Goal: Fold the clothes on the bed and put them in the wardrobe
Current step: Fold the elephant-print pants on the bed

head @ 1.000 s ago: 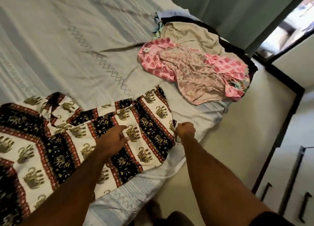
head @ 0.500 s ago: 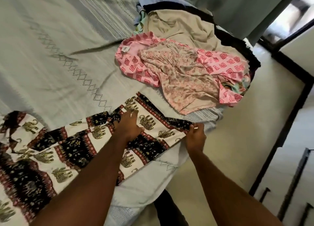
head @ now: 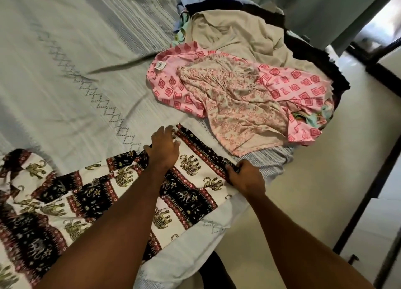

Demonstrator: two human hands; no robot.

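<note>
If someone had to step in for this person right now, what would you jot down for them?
Left hand: flat, pressing the elephant-print cloth on the bed.
Right hand: pinching that cloth's dark edge near the bed's side.
Pile of clothes: unfolded, further along the bed.
Done: cloth spread out, not visibly folded.
Left: fold it, fold the pile, put everything in the wardrobe.

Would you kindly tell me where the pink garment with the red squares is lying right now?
In the head view, the pink garment lies in the pile at the bed's far right edge, under a floral beige cloth and on a plain beige garment.
</note>
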